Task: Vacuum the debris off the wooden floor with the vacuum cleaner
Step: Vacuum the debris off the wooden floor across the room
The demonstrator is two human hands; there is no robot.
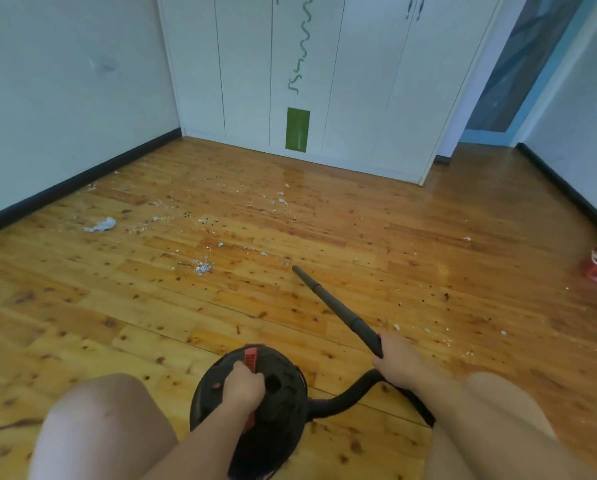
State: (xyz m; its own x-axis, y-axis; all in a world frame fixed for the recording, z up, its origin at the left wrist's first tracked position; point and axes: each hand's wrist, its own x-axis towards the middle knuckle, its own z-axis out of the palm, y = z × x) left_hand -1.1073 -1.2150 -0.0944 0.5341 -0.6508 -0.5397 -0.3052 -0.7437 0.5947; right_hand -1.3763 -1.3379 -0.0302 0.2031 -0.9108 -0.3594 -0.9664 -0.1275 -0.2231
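Wooden floor ahead carries scattered debris: white crumbs, dark specks and a crumpled scrap near the left wall. My left hand is curled round the red handle of the vacuum, which stands between my knees. My right hand grips the wand, whose tip sits low, just short of the crumbs. Assessment: most of the debris is still to be collected.

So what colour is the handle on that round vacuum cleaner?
Red: the handle on the round black vacuum cleaner body; head view.
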